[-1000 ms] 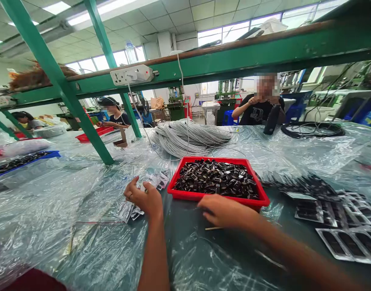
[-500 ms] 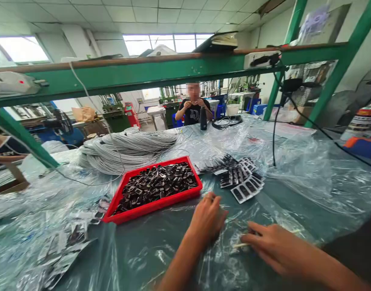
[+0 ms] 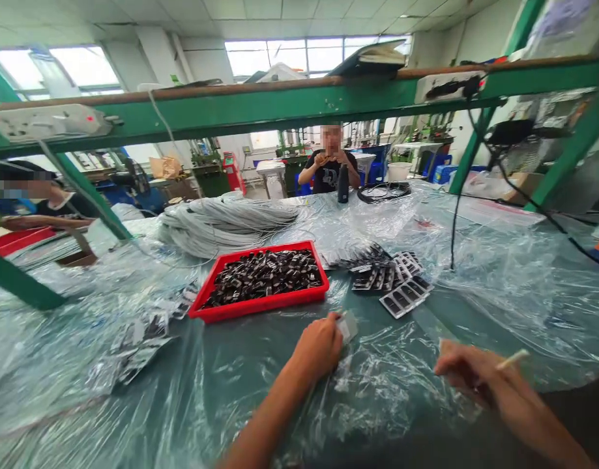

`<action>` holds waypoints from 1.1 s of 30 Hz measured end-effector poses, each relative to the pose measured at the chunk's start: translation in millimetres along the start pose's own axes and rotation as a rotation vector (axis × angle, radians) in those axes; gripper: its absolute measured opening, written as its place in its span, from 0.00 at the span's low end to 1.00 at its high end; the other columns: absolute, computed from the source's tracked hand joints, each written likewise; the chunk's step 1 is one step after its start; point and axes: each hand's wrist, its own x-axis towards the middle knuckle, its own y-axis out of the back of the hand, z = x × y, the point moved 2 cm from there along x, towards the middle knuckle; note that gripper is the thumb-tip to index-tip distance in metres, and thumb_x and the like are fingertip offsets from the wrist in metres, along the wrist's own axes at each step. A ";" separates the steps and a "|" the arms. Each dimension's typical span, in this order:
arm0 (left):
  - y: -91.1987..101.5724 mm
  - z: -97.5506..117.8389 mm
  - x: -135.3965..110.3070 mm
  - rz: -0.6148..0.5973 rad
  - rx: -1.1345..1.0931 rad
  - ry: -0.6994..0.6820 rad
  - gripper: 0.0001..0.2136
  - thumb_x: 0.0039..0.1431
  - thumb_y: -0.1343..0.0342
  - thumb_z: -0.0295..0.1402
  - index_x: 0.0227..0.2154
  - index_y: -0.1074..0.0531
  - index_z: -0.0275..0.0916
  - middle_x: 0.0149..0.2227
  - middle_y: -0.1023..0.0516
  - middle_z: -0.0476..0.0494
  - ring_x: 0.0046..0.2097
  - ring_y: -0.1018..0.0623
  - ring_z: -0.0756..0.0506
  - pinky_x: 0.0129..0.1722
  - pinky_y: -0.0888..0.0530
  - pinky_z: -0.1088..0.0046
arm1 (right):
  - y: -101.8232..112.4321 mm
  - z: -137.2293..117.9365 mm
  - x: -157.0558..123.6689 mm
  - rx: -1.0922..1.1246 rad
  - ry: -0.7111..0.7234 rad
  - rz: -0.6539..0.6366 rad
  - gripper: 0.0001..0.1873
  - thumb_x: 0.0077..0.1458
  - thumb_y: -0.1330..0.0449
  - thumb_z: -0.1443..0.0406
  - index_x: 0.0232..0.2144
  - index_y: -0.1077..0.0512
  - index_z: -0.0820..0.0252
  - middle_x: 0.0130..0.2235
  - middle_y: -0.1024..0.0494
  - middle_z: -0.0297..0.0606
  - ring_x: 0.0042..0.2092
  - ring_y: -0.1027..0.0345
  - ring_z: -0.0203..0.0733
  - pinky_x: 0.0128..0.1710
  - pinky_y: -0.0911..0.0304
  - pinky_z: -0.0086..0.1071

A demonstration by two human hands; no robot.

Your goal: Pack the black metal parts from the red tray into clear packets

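Observation:
My left hand is closed on a small flat, pale grey piece, just in front of the red tray; its exact kind is unclear. To the right, my right hand has its fingers curled together. A thin cream-coloured stick is tucked in that hand and pokes out beside the thumb. Small dark parts with shiny metal ends fill the tray. Beyond my hands lie strips of dark pieces in silvery-edged backing.
Plastic film covers the table. Coiled grey cable lies behind the tray. Silvery strips lie at the left. A black cord hangs from the green shelf frame. A co-worker sits opposite, another at the left.
My right hand has moved right, away from my left, and the stick now points up to the right. The pale piece shows in my left hand. The view has shifted left.

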 end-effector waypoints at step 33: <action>-0.8 -85.4 -91.7 0.486 -0.260 0.435 0.17 0.41 0.32 0.34 0.35 0.30 0.38 0.37 0.28 0.45 0.40 0.23 0.41 0.40 0.28 0.66 | -297.9 -14.5 116.3 0.711 0.054 -0.411 0.30 0.57 0.45 0.48 0.11 0.43 0.57 0.14 0.46 0.28 0.19 0.54 0.32 0.22 0.56 0.32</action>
